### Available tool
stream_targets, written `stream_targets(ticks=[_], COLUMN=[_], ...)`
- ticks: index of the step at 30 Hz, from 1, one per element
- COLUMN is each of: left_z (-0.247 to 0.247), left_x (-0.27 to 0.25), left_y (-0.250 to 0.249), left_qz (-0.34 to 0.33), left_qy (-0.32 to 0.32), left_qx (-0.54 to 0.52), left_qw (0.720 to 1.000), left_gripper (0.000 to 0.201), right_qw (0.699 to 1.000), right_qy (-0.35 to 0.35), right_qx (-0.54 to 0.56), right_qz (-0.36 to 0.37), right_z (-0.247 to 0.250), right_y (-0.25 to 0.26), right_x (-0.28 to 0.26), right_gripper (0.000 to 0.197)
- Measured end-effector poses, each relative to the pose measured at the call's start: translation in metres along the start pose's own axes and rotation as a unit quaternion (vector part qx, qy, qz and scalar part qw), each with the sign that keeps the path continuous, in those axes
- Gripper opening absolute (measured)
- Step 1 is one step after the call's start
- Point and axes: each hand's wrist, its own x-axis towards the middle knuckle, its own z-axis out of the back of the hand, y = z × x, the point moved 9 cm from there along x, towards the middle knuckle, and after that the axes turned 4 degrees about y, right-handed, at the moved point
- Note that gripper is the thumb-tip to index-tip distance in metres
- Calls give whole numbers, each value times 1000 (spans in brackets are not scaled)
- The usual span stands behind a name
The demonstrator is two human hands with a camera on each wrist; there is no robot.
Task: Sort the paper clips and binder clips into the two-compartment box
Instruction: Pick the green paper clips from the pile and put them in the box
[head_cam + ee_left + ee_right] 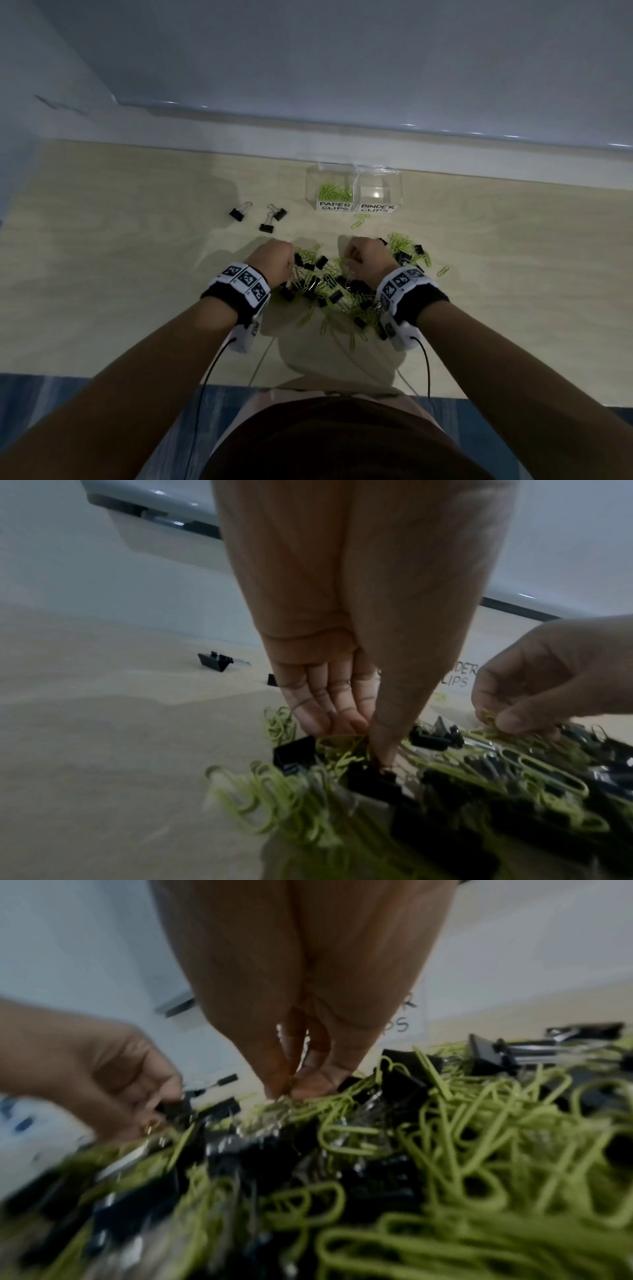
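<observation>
A mixed pile [342, 284] of green paper clips and black binder clips lies on the beige table, and both hands reach into it. My left hand [359, 731] has its fingers curled, with the thumb pinching green paper clips [339, 737] at the pile's left side. My right hand [291, 1089] pinches green paper clips [489, 719] on the pile's far side. The clear two-compartment box [354, 171] stands beyond the pile. Its left half, labelled PAPER CLIPS [335, 205], holds green clips. Its right half, labelled BINDER CLIPS [376, 208], looks empty.
Three black binder clips [263, 217] lie apart on the table to the left of the box. A few stray paper clips [358, 221] lie between the box and the pile, and one [443, 271] lies to the pile's right. A pale wall ledge runs behind the box.
</observation>
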Motion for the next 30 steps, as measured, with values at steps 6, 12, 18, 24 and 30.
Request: stream_targets(ticks=[6,12,18,24,30], left_z=[17,61,99,119,116], left_x=[8,14,46,83,47], left_y=[-2,-6,-21,-30,-37], left_qz=[-20,-51,-50,-11,-91], left_qy=[8,-12,-112,-230,-220], left_qx=[-100,-335,-499,-414,-225], left_qw=[995,941,858,881,945], left_gripper=[7,13,13,9,18], right_qw=[943,864,852,913,984], right_qy=[-16,-15,-106,-182,-164], right_qx=[319,490,508,353,56], right_qz=[-96,-114,-76,-93,27], right_z=[19,50,99,112,94], right_y=[-30,-33,-12,8,40], right_x=[-3,1,32,68,37], right_gripper=[5,6,15,14,25])
